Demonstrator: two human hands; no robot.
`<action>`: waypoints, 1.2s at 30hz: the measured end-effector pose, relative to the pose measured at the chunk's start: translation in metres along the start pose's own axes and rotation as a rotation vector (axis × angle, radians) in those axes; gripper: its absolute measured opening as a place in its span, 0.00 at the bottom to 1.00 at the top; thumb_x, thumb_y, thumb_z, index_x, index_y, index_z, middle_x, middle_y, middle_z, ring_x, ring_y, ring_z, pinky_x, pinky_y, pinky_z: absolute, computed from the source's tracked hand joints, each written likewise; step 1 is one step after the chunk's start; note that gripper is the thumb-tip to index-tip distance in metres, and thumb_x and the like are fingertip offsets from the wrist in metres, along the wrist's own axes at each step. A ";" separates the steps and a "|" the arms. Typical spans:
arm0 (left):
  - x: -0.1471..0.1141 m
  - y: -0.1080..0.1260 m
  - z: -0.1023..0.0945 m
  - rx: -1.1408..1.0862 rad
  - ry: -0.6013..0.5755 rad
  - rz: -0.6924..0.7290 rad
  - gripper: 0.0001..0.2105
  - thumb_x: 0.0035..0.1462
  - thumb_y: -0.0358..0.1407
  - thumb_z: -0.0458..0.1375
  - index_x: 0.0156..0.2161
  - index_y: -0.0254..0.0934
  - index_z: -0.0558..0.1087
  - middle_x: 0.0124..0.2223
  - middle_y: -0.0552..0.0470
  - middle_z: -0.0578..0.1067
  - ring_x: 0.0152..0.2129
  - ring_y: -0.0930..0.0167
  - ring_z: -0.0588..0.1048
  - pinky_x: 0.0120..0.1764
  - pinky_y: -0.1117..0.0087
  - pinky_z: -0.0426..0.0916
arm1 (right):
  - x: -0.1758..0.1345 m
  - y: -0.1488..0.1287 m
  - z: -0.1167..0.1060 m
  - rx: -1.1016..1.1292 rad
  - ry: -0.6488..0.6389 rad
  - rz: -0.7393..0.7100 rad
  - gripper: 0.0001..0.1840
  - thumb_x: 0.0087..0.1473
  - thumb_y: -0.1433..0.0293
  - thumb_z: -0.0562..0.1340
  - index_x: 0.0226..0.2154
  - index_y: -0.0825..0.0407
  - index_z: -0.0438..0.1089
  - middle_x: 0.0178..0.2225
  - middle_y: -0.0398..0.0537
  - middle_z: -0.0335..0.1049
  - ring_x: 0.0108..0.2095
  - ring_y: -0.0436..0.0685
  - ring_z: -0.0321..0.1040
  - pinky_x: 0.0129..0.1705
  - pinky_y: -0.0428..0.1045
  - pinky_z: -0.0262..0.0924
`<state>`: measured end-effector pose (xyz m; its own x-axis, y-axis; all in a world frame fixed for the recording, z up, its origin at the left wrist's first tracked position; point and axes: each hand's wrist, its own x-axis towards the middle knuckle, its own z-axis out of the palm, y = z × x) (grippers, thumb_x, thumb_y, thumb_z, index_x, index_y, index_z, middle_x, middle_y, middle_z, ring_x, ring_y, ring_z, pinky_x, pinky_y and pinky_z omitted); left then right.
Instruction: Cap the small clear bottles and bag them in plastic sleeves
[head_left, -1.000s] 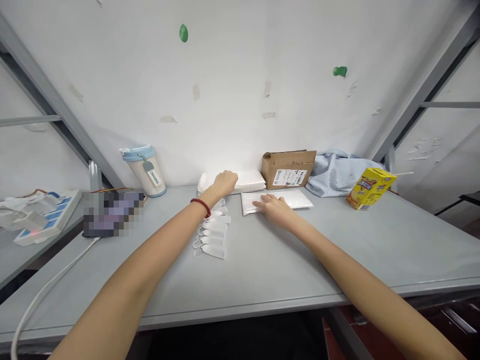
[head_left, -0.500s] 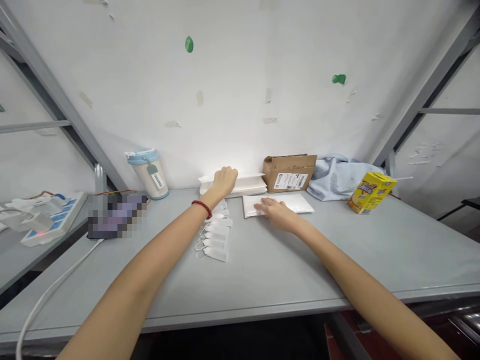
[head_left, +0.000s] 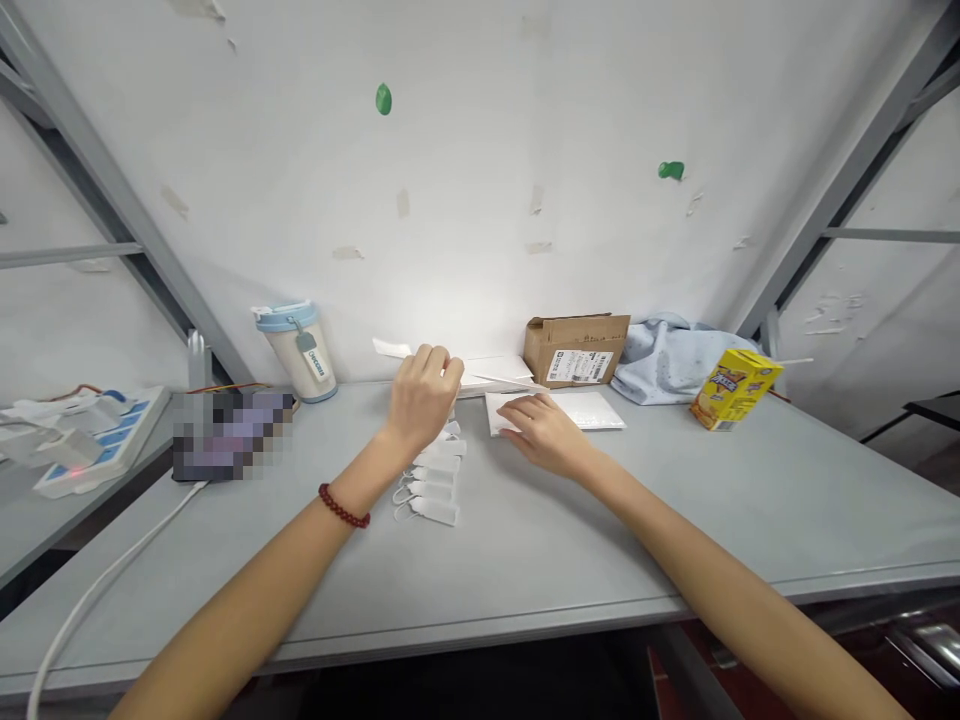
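Observation:
My left hand (head_left: 426, 395) is closed, raised over the far end of a row of white tags with loops (head_left: 435, 490). A thin white strip (head_left: 391, 348) pokes out to the left of its fist, and a narrow white edge shows on the right, probably the same piece; its exact kind is unclear. Behind it lies a flat white box (head_left: 495, 372), partly covered by the hand. My right hand (head_left: 551, 432) rests at a white flat packet (head_left: 596, 410), fingers slightly bent and apart, close to the end of the narrow white edge.
A cardboard box (head_left: 577, 350), a light blue cloth (head_left: 667, 360) and a yellow drink carton (head_left: 736, 390) stand at the back right. On the left are a tumbler (head_left: 300, 350), a blurred phone (head_left: 232, 435) with a white cable (head_left: 112, 570), and a power strip (head_left: 112, 445).
My left hand has come back towards me and left from the white box, with a thin white strip now showing at it. My right hand's fingers have lifted and bent slightly over the packet.

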<state>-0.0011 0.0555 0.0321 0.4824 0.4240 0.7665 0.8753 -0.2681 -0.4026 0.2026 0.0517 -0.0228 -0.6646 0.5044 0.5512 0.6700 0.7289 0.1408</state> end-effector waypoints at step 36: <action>-0.028 0.021 -0.021 -1.717 -0.634 -0.838 0.11 0.41 0.37 0.64 0.31 0.33 0.75 0.29 0.51 0.76 0.26 0.71 0.72 0.29 0.72 0.65 | 0.003 -0.021 -0.013 0.020 0.130 0.082 0.47 0.45 0.57 0.58 0.59 0.58 0.33 0.56 0.68 0.47 0.58 0.71 0.40 0.54 0.67 0.38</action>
<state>0.0028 0.0198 0.0131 0.3289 0.9418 0.0694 0.0952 -0.1062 0.9898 0.1906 0.0316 -0.0137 -0.5584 0.4999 0.6620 0.7130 0.6972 0.0749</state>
